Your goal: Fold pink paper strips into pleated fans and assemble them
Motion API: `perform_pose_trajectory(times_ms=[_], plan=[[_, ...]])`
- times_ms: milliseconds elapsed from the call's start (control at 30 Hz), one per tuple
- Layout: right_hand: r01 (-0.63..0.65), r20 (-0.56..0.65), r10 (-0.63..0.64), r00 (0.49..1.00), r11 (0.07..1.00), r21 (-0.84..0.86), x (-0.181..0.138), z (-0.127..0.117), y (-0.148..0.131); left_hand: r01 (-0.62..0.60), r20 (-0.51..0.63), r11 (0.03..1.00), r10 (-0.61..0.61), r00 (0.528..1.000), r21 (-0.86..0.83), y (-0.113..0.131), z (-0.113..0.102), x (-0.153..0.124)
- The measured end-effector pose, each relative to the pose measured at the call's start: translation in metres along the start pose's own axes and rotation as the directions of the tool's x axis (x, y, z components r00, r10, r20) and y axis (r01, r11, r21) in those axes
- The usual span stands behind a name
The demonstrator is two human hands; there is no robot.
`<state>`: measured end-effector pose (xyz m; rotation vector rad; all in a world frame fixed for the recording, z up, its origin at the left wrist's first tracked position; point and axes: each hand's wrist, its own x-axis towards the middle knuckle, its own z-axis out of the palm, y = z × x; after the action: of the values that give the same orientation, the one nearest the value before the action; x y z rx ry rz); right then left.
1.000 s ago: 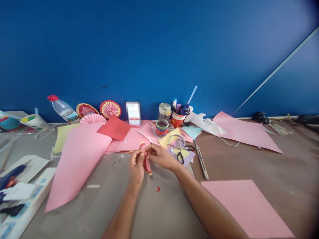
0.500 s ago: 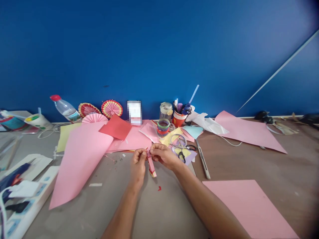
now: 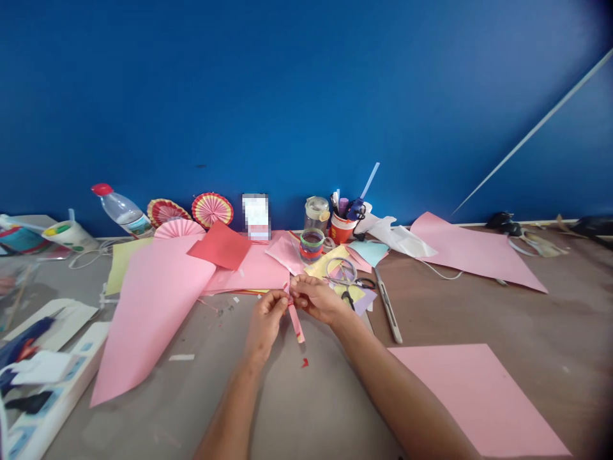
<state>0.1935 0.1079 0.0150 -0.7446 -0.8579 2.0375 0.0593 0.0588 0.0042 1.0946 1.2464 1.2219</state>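
Between my two hands is a narrow folded strip of pink paper (image 3: 295,322) with red and pale yellow at its lower end. My left hand (image 3: 267,319) pinches it near its middle from the left. From the right, my right hand (image 3: 313,297) grips it with fingers pressed together, close against the left fingertips. The strip's lower end hangs free toward me, and its middle is partly hidden by my fingers. A small red paper scrap (image 3: 305,363) lies on the table just below it.
Scissors (image 3: 352,294) lie right of my hands beside a utility knife (image 3: 389,306). Large pink sheets (image 3: 153,313) spread left and right. Pleated paper rosettes (image 3: 212,209), a clear jar (image 3: 317,214) and a red cup (image 3: 341,229) stand along the blue wall. A power strip (image 3: 62,390) is at left.
My left hand has shifted slightly right and closer to the right hand. The folded strip has turned a little, showing a narrower side. The view has moved slightly.
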Motion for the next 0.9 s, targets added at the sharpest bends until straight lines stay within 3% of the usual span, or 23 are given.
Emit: perform_pose_trajectory(times_ms=[367,700,800,900], plan=[[-0.003,0.063,0.004,0.998,1.0,-0.007,-0.003,0.0,0.001,0.038,-0.024,0.96,-0.047,0.999,-0.277,0.012,0.0,-0.001],[-0.025,-0.015,0.026,1.0,0.995,0.097,-0.001,-0.004,-0.002,0.018,-0.051,0.972,-0.03,0.998,-0.236,0.006,0.0,0.0],[-0.035,0.022,0.035,0.999,0.999,-0.002,-0.003,-0.007,-0.004,0.016,-0.073,0.976,-0.033,0.997,-0.216,0.003,-0.002,0.002],[-0.001,0.054,0.02,0.998,0.939,-0.345,-0.006,-0.005,-0.005,0.012,-0.091,0.981,-0.03,0.995,-0.191,0.002,-0.003,0.002]])
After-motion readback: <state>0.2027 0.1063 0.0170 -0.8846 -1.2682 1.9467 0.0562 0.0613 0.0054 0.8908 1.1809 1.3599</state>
